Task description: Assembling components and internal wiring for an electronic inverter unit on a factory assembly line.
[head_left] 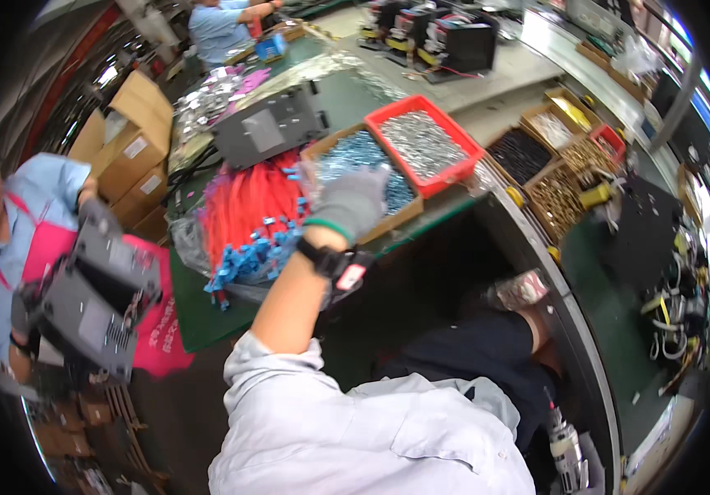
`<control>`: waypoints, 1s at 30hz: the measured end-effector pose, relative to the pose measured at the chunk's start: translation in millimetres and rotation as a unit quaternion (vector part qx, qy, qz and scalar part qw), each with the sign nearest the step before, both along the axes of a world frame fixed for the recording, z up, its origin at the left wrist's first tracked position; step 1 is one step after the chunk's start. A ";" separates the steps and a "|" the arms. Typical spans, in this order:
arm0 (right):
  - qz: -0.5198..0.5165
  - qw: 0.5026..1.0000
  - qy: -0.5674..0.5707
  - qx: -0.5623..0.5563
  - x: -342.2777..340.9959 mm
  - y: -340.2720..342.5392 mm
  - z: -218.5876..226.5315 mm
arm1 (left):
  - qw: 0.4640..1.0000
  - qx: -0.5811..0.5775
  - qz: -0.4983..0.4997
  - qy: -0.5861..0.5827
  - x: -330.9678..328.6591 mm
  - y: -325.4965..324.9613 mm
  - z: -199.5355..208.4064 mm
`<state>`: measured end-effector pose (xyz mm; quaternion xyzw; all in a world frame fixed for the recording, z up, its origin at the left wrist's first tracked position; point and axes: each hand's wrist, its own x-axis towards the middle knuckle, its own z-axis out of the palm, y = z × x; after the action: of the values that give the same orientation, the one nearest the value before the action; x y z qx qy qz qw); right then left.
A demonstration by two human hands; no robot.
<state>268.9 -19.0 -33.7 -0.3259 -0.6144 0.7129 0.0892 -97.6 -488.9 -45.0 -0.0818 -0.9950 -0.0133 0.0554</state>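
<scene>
While knit-gloved, left hand (353, 202) over cardboard box (404, 216), glinting metal bits.

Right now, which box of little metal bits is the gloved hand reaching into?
The left hand reaches into the cardboard box of bluish parts, not the red bin beside it.

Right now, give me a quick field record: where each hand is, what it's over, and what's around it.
Left hand: gloved grey, reaching into the cardboard box of small silver parts
Left hand hold: cannot tell, fingers blurred
Right hand: not in view
Beside box: red bin of metal parts on the right, red wires with blue connectors on the left
Behind: grey metal unit
Nearby person: co-worker at left carrying grey units
</scene>
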 end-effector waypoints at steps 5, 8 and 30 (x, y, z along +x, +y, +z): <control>0.157 0.984 0.025 -0.076 -97.6 -13.4 -5.9 | 0.997 0.033 0.002 -0.076 -35.5 29.4 -10.9; 0.223 0.969 0.029 -0.107 -137.3 -28.1 0.4 | 0.993 0.081 0.065 -0.060 -24.2 33.3 7.8; 0.251 0.962 -0.076 -0.075 -210.1 -24.0 -17.6 | 0.940 0.297 -0.154 -0.070 -163.4 36.2 -13.7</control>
<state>58.7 -43.0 -51.3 -0.2203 -0.6262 0.7296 -0.1646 -261.0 -452.7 -58.6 -0.2130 -0.9225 -0.3219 0.0051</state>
